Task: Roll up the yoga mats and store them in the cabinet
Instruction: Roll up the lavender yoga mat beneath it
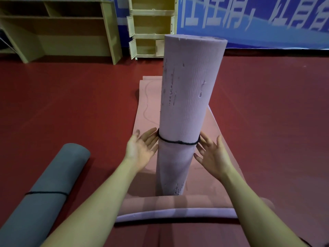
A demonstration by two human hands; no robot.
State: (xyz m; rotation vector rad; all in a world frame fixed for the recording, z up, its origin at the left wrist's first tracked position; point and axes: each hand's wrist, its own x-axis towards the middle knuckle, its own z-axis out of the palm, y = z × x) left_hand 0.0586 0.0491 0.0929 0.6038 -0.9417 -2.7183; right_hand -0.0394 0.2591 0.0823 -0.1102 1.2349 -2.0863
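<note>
- Red floor [71, 107], blue banner with white lettering [249, 18] on the far wall, pale wood shelf unit [58, 29] far ahead-left of the hands.
- Cabinet [151, 27] stands well beyond the hands, straight ahead; several doors look ajar and the compartments that show seem bare.
- Purple rolled mat [185, 107] stands upright between the two hands, its lower end on the pink flat mat [142, 111].
- Black band [178, 142] circles the roll at fingertip level, so this roll looks tied off.
- Left hand [140, 148]: fingers straight and spread, palm facing the roll, fingertips at or just touching its side.
- Right hand [211, 154]: same, fingers splayed, tips against the roll near the band. Neither hand grips anything.
- Grey rolled mat [53, 184] lies on the floor left of the left forearm, with its own black tie [46, 193]. Also done.
- Progress, my read: two mats rolled and bound, none stored yet. Pink flat mat still needs rolling; a purple edge [178, 212] shows at its near end, under the forearms, can't tell if that's its underside or another mat.
- In the way: nothing obvious on the floor between hands and cabinet. An unheld upright roll could tip.
</note>
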